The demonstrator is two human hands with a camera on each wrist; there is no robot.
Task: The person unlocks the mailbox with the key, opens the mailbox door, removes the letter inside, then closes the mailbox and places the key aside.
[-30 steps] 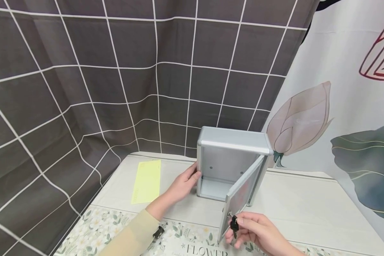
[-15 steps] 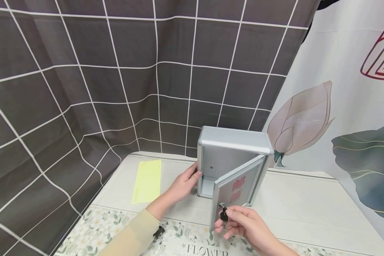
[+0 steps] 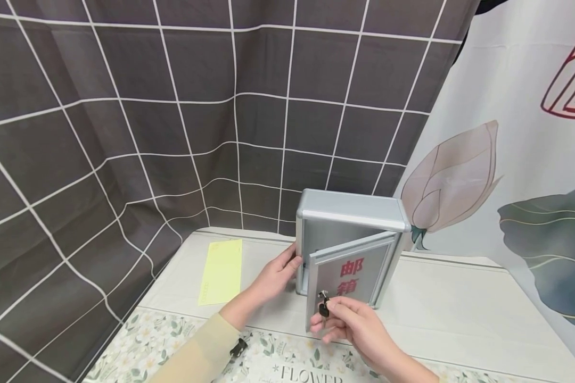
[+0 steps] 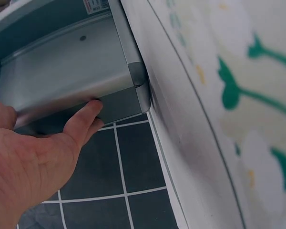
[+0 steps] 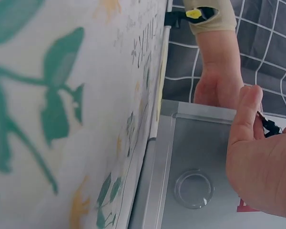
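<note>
A silver metal mailbox (image 3: 352, 206) stands upright on the table, its hinged door (image 3: 371, 274) partly open and marked with red characters. My left hand (image 3: 274, 274) steadies the box's left side, thumb at the front edge. In the left wrist view, the fingers of that hand (image 4: 35, 155) lie along the side wall. My right hand (image 3: 356, 322) pinches a black-headed key (image 3: 323, 309) at the door's lock, a second key dangling below. From the right wrist, the thumb hides part of the keys (image 5: 270, 127), and a clear round disc (image 5: 194, 189) shows on the door.
A yellow paper slip (image 3: 222, 271) lies on the table left of the box. The tabletop (image 3: 460, 298) wears a pale cover with a floral front part. A dark gridded curtain (image 3: 196, 122) hangs close behind, and a white flower-printed cloth (image 3: 460, 186) hangs at the right.
The door has swung leftward and back toward the box, narrowing the opening and bringing its red characters into view. My right hand moved with it, holding the key. The left hand stayed in place.
</note>
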